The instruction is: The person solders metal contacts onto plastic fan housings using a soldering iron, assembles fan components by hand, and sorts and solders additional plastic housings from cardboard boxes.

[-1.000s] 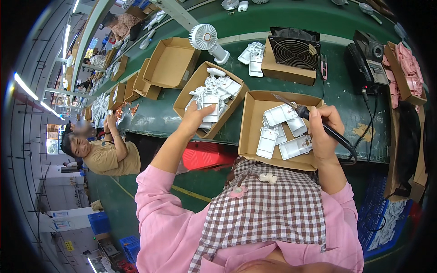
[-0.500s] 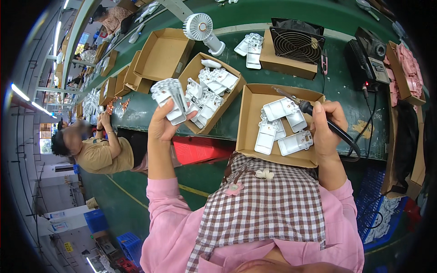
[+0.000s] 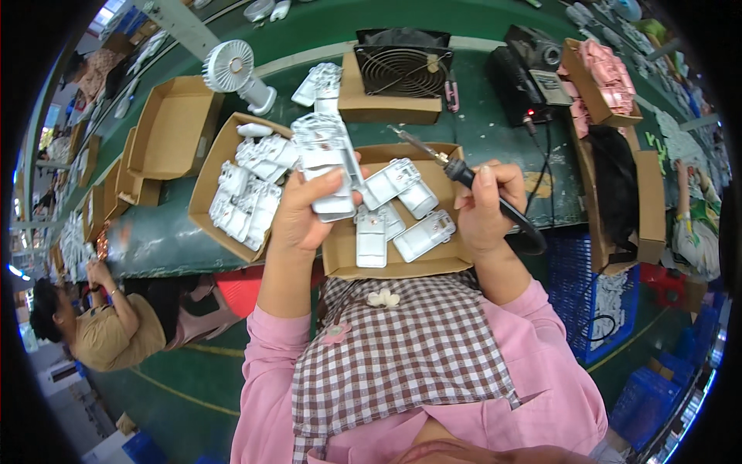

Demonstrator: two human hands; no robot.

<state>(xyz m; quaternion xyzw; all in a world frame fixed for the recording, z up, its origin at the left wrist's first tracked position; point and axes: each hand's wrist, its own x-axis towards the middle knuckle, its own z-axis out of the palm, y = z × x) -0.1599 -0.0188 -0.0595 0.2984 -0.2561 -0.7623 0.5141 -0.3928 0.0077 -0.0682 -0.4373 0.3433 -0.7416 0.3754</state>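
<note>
Wraps fingers of the left hand [image 3: 297, 220] around a stack of white plastic casings [image 3: 323, 158], with the thumb across the front and the other fingers mostly hidden behind. Grips a soldering iron [image 3: 448, 164] pen-fashion in the right hand [image 3: 491, 203], thumb and fingers closed on the black handle, tip pointing away and apart from the stack. Holds the stack over the far left corner of a shallow cardboard box [image 3: 340, 259] with a few similar pieces inside, just beside a fuller cardboard box [image 3: 219, 155].

Looks light and stiff, probably smooth enough for piece to slip over piece; seems most fragile at the small clips and thin upper edges. Probably best taken by the long sides near the plain lower end, squeezed together as one pile.

Shows scuffs on the green desk [image 3: 483, 127] and a tan patch toward the right. Carries, toward the desk's far edge, a white handheld fan [image 3: 232, 69] and a black fan [image 3: 402, 69]; at the right edge, pink parts [image 3: 607, 77]. Includes a co-worker [image 3: 116, 329] by the near left edge, and a blue crate [image 3: 568, 298] below the near right edge.
</note>
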